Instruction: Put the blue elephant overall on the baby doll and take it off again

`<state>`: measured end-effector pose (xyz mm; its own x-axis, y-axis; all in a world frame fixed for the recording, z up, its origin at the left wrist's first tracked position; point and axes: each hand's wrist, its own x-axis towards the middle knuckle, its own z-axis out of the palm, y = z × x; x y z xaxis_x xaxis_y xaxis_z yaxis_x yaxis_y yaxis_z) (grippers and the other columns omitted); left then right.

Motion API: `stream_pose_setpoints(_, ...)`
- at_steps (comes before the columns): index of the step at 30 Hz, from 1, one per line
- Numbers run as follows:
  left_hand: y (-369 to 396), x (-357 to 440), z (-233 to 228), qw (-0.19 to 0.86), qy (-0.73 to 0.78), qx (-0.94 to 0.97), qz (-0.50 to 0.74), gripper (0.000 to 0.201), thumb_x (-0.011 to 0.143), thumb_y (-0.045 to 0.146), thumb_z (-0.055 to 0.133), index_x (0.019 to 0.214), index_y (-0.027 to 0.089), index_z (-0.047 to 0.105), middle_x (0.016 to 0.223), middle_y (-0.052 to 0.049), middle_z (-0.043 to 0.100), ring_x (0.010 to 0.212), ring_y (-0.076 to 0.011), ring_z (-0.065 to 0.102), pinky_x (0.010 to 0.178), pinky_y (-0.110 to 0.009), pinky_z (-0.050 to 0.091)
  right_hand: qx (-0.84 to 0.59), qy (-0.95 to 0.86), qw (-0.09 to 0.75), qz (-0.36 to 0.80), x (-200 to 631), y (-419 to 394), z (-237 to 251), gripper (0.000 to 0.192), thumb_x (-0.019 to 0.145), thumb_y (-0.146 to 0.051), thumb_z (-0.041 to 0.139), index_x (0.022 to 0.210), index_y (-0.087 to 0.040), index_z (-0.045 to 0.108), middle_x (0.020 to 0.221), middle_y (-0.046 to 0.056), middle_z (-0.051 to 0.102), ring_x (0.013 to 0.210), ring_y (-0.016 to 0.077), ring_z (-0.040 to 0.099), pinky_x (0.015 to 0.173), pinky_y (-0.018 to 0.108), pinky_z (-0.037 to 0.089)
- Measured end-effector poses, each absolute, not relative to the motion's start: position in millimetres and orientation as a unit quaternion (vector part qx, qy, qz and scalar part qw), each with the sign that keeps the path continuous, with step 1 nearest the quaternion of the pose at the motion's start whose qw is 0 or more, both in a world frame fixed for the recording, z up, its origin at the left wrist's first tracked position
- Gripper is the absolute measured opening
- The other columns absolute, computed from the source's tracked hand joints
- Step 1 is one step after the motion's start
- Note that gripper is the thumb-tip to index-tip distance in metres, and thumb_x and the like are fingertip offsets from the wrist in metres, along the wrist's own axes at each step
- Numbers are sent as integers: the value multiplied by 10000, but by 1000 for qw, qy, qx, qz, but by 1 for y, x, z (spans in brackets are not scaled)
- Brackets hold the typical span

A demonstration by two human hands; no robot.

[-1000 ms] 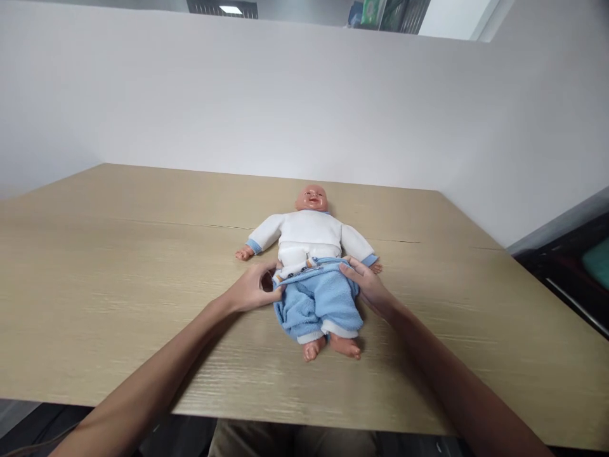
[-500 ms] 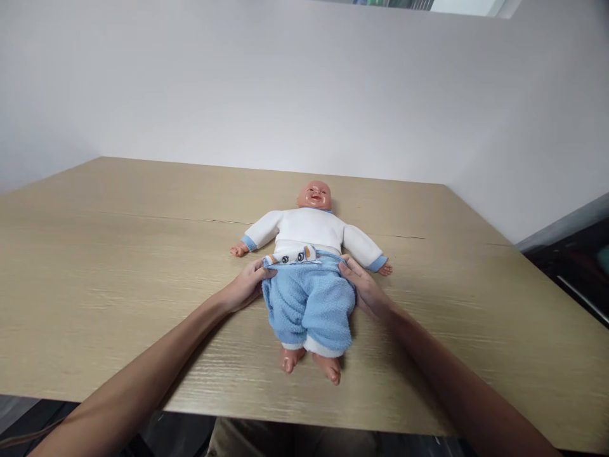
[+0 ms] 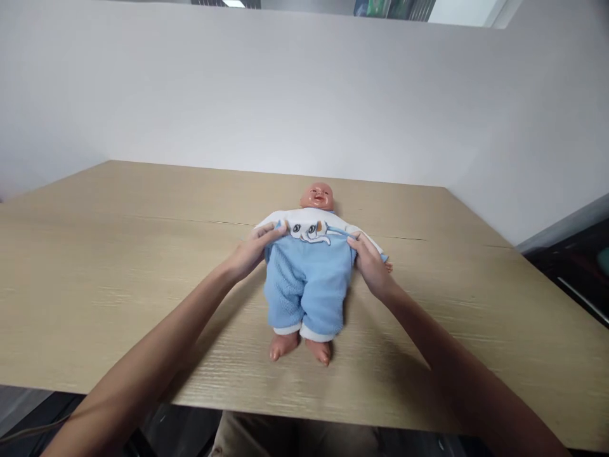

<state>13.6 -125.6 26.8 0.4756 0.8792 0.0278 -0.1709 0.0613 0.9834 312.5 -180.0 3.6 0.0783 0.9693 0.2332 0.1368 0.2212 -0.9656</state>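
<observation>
A baby doll (image 3: 318,197) lies on its back, head towards the wall, in a white top (image 3: 304,216) and fluffy blue pants (image 3: 304,279) with white cuffs. An animal face with big eyes is on the pants' upper front part, now over the doll's belly. My left hand (image 3: 259,246) pinches the upper edge of the pants at one side, hiding the doll's arm there. On the other side my right hand (image 3: 368,259) grips the same edge, stretching it wide. Both bare feet (image 3: 284,346) show below the cuffs.
A light wooden table (image 3: 143,266) carries the doll. Its far edge meets a pale wall (image 3: 285,95) with a window strip at the top. A dark object (image 3: 571,254) stands beyond the right edge.
Both hands have pulled the pants' upper edge up from the waist to the chest. The folded animal face has opened out, and the doll's feet have shifted slightly away from me.
</observation>
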Motion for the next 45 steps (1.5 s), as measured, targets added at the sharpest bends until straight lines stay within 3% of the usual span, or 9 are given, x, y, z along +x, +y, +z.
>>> stream_pose_setpoints(5, -101, 20, 17, 596, 355, 584, 420, 465, 919, 600, 793, 1109, 178, 757, 1040, -53, 720, 916, -182, 618, 787, -262, 471, -536, -554, 513, 377, 315, -158, -12, 360, 874, -594, 702, 865, -265, 557, 829, -28, 524, 830, 209, 475, 795, 321, 408)
stream_pose_setpoints(9, -108, 6, -7, 546, 378, 641, 384, 457, 943, 630, 742, 1020, 180, 712, 937, -18, 654, 843, -167, 560, 736, -268, 416, -535, -572, 497, 374, 322, -170, -29, 392, 922, -610, 684, 779, -261, 575, 804, -17, 549, 832, 221, 495, 842, 343, 428)
stream_pose_setpoints(16, -111, 13, 20, 492, 353, 699, 381, 408, 953, 584, 750, 1014, 182, 707, 906, -11, 603, 810, -165, 523, 707, -279, 390, -501, -671, 496, 230, 311, -167, 7, 268, 971, -398, 694, 759, -281, 582, 870, 17, 586, 937, 269, 512, 940, 387, 408)
stream_pose_setpoints(21, -89, 25, 17, 556, 340, 644, 400, 487, 956, 629, 729, 1102, 165, 734, 985, -37, 663, 865, -169, 560, 768, -283, 425, -530, -583, 522, 328, 312, -136, -2, 256, 944, -491, 682, 834, -262, 647, 846, -13, 623, 855, 231, 523, 863, 356, 437)
stream_pose_setpoints(24, -85, 15, -3, 557, 359, 642, 385, 475, 941, 632, 749, 1018, 165, 720, 936, -19, 643, 834, -161, 540, 756, -287, 403, -542, -556, 517, 360, 320, -139, -21, 360, 906, -598, 722, 819, -253, 669, 814, -19, 650, 839, 226, 559, 905, 373, 475)
stream_pose_setpoints(26, -87, 7, -17, 554, 372, 645, 372, 463, 931, 624, 767, 927, 168, 687, 864, 0, 602, 788, -153, 509, 723, -290, 375, -533, -557, 509, 383, 323, -147, -29, 385, 900, -636, 727, 851, -255, 711, 862, -7, 712, 915, 245, 625, 994, 399, 500)
stream_pose_setpoints(30, -92, 5, -33, 626, 353, 570, 398, 441, 935, 612, 763, 914, 182, 668, 818, -1, 599, 765, -170, 521, 726, -313, 398, -457, -465, 553, 518, 320, -161, -30, 362, 884, -571, 776, 1106, -285, 787, 1243, 21, 807, 1307, 294, 664, 1224, 440, 454)
stream_pose_setpoints(36, -94, 9, -35, 709, 312, 495, 395, 381, 951, 548, 771, 985, 175, 703, 919, -38, 699, 859, -206, 615, 829, -341, 463, -402, -360, 541, 646, 318, -169, -26, 421, 947, -541, 688, 1299, -317, 746, 1320, 37, 809, 1375, 334, 673, 1165, 518, 550)
stream_pose_setpoints(45, -93, -9, -31, 730, 311, 490, 360, 248, 894, 409, 819, 908, 195, 697, 924, -42, 697, 880, -218, 629, 836, -352, 486, -433, -488, 464, 599, 328, -177, -27, 393, 837, -603, 854, 1083, -297, 840, 1249, 32, 831, 1406, 340, 636, 1306, 552, 391)
